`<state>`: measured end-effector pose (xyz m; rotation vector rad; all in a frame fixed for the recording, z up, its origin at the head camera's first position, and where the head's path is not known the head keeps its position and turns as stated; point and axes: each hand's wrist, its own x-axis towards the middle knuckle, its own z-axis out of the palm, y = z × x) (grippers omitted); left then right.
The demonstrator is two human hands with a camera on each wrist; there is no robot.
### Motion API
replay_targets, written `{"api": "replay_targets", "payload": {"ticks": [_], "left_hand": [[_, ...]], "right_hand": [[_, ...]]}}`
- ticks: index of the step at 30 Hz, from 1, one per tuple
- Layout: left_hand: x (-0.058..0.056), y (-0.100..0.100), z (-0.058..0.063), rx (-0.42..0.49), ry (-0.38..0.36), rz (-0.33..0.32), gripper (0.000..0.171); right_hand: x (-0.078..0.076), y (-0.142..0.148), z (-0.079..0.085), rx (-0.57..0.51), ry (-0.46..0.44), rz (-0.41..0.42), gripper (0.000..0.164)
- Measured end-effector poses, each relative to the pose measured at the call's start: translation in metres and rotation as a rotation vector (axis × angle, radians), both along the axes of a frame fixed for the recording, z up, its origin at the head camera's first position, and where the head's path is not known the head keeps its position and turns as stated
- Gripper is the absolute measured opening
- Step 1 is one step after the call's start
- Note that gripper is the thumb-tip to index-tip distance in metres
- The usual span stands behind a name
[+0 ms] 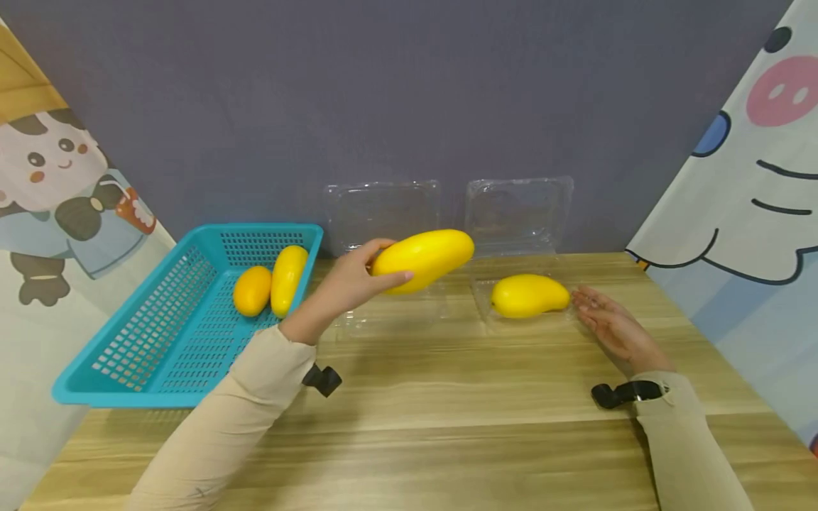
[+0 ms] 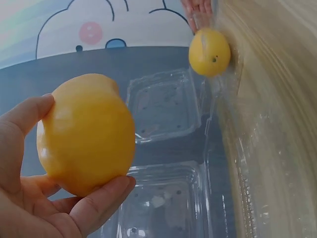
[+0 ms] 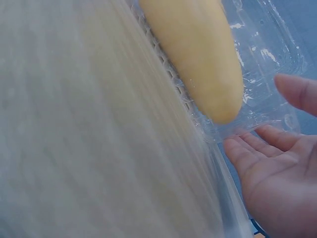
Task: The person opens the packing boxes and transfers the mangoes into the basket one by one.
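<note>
My left hand (image 1: 358, 280) grips a yellow mango (image 1: 427, 259), thumb on one side and fingers on the other. It holds the mango above the left clear plastic box (image 1: 390, 323), whose lid stands raised behind. Another yellow mango (image 1: 527, 296) lies in the right clear plastic box (image 1: 495, 266), also with its lid up. Beside that box, my right hand (image 1: 615, 328) has its fingers extended, fingertips right at the box's side near the mango's narrow end. In the right wrist view, the right palm (image 3: 280, 183) shows with nothing in it.
At the left stands a turquoise plastic basket (image 1: 137, 312) with perforated sides, holding an orange-yellow mango (image 1: 252, 291) and a longer yellow mango (image 1: 289, 280). A grey panel (image 1: 409, 99) rises behind the wooden table (image 1: 447, 426). Cartoon-printed cloths (image 1: 760, 206) hang on both sides.
</note>
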<state>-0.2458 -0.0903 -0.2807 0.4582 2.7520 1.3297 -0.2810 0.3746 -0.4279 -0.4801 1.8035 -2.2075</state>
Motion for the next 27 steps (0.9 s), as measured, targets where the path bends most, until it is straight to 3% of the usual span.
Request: {"api": "replay_targets", "payload": {"ticks": [14, 22, 27], "left_hand": [[0.023, -0.027, -0.001, 0.119, -0.016, -0.011, 0.066], [0.033, -0.048, 0.005, 0.152, -0.095, 0.025, 0.075], [0.041, -0.057, 0.012, 0.161, -0.086, 0.047, 0.074]], "right_hand": [[0.002, -0.002, 0.003, 0.028, -0.003, -0.020, 0.068], [0.002, -0.003, 0.002, -0.002, -0.004, -0.015, 0.069], [0.001, -0.002, 0.002, -0.008, 0.007, -0.009, 0.069]]}}
